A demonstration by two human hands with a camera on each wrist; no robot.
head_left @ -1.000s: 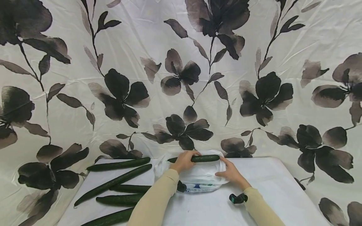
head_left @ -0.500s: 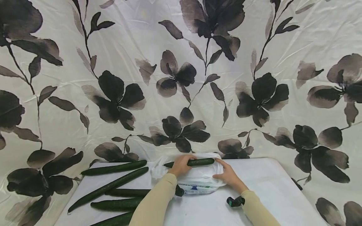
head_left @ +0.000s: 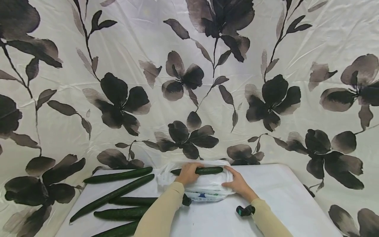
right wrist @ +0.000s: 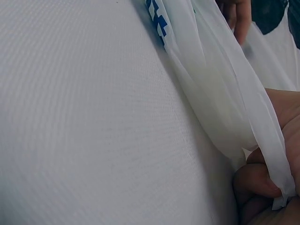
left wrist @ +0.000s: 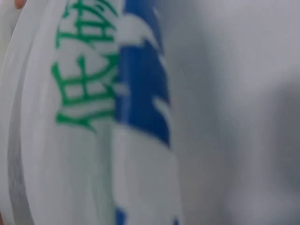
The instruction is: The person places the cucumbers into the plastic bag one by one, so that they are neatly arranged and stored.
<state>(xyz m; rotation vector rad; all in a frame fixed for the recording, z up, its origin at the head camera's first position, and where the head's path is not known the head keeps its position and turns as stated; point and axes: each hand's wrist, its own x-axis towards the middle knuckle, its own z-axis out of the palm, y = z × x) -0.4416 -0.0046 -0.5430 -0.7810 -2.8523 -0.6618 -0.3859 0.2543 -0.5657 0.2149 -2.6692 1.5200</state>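
Note:
My left hand (head_left: 189, 174) grips a long dark green cucumber (head_left: 211, 170), which lies crosswise at the mouth of a white plastic bag (head_left: 204, 185). My right hand (head_left: 238, 184) holds the bag's right side, its forefinger close to the cucumber's right end. In the right wrist view, curled fingers (right wrist: 257, 180) hold a strip of the bag (right wrist: 220, 108). Green characters and a blue print on the bag (left wrist: 79, 164) fill much of the left wrist view. That view hides the left hand's grip.
Several more cucumbers (head_left: 112, 198) lie on the left of the white table (head_left: 275, 191), partly behind the left sleeve (head_left: 161, 210). A floral cloth (head_left: 189, 82) hangs behind the table. A black wrist camera (head_left: 245, 211) sits by the right sleeve.
The whole head view has shifted slightly left. My left hand and its cucumber have come down a little at the bag's mouth. The right hand keeps its hold on the bag.

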